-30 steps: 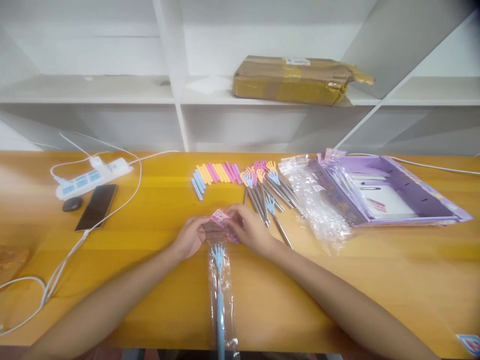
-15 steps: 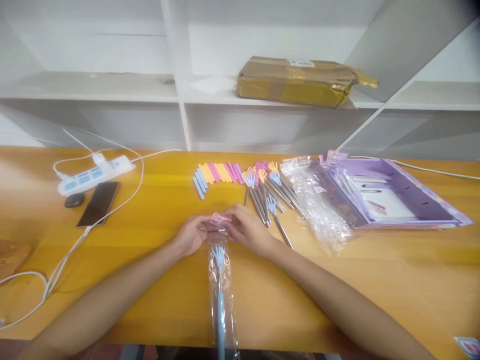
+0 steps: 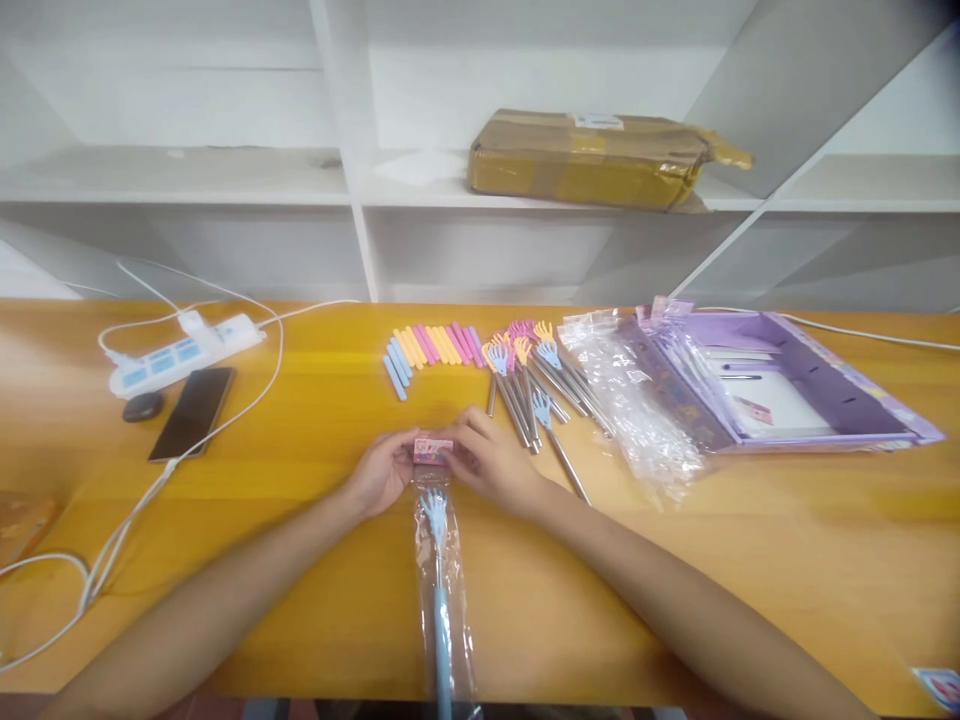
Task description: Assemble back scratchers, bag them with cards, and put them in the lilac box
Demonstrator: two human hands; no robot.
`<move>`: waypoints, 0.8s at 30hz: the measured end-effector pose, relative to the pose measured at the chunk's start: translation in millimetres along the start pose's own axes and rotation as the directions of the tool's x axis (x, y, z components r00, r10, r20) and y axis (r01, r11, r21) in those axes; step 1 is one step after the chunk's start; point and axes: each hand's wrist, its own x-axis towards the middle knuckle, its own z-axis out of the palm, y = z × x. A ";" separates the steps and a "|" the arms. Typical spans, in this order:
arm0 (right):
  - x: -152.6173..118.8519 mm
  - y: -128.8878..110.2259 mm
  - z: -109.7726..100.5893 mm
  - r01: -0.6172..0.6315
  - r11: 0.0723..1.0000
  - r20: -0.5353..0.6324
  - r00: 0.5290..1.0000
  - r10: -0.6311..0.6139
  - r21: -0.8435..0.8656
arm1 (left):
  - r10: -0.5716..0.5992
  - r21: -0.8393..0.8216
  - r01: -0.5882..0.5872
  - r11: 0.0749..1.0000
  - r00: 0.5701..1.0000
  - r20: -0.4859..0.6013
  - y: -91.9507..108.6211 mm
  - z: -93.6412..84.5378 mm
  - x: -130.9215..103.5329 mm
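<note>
A long clear plastic sleeve [image 3: 442,590] lies on the wooden table [image 3: 315,560], running toward me, with a blue hand-shaped back scratcher [image 3: 435,520] inside. A small pink card header [image 3: 433,449] sits at the sleeve's far end. My left hand [image 3: 382,472] pinches that end from the left. My right hand [image 3: 491,462] pinches it from the right, fingers on the pink card.
Behind lie a row of pastel handle pieces [image 3: 431,350], a heap of metal-shafted scratchers [image 3: 532,385], empty clear sleeves [image 3: 637,410] and a purple box [image 3: 780,385]. A power strip [image 3: 180,350], phone [image 3: 193,412] and cables are at the left. A taped parcel [image 3: 592,160] rests on the shelf.
The pink card header was tilted up between my fingers; now it is folded flat and square over the sleeve's end. Both hands stayed in place.
</note>
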 end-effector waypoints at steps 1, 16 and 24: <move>-0.5 -0.1 1.1 0.006 1.000 -0.007 1.000 -0.006 -0.023 | 0.002 -0.001 -0.002 1.000 1.000 -0.004 0.0 0.0 0.0; -8.0 -5.5 8.2 -0.063 0.997 -0.047 0.997 0.060 -0.054 | 0.022 0.027 -0.022 0.999 1.000 -0.011 1.4 2.0 0.1; -10.0 -6.4 7.0 -0.079 0.997 0.020 0.997 0.079 -0.014 | 0.030 0.027 -0.031 0.999 1.000 0.007 0.6 3.8 -0.8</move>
